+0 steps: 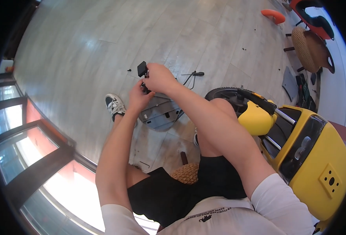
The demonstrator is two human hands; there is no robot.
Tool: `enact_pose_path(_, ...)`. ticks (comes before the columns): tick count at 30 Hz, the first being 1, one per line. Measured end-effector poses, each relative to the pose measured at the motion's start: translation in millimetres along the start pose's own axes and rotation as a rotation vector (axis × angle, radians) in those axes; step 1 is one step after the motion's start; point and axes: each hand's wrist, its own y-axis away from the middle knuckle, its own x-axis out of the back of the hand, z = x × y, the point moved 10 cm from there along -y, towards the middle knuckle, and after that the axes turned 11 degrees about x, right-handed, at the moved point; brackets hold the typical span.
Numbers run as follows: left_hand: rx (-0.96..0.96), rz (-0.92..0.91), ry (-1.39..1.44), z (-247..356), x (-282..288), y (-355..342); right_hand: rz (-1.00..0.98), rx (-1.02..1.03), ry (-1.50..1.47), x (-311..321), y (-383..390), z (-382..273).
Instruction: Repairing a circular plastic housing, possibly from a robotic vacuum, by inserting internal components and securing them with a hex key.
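Observation:
My right hand (159, 79) is closed round a small black rectangular piece (142, 69), which sticks out past its fingers. Just below it, my left hand (139, 98) pinches a small black part (144, 88), largely covered by the fingers. Whether the two black pieces are joined I cannot tell. Under both hands a grey plastic panel (159, 116) with slots lies on the floor. A screwdriver (198, 73) and a thin dark cable (189, 80) lie beyond the right wrist.
A yellow vehicle body (325, 164) with a black wheel (224, 94) stands close on my right. One small screw (129, 70) lies left of the hands, and a hex key (144, 163) near my seat. Stools (304, 49) and an orange curved piece (273, 16) are farther right.

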Motion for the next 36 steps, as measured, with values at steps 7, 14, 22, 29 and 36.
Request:
enact_pose_path(7, 0.090, 0.239, 0.175, -3, -6, 2, 0.093, -0.031, 0.043, 17, -12, 20)
enact_pose_path(14, -0.013, 0.532, 0.068, 45, 42, 47, 0.177, -0.044, -0.050, 29, -8, 24)
enact_pose_path(22, 0.026, 0.589, -0.017, 52, 42, 63, 0.156, 0.003, -0.048, 29, 3, 9)
enact_pose_path(29, 0.187, 0.565, 0.022, -3, 9, 28, 0.017, 0.105, 0.092, 15, 0, 3)
enact_pose_path(36, 0.211, 0.641, -0.020, -21, -2, 19, -0.227, 0.004, 0.163, -21, -11, 18)
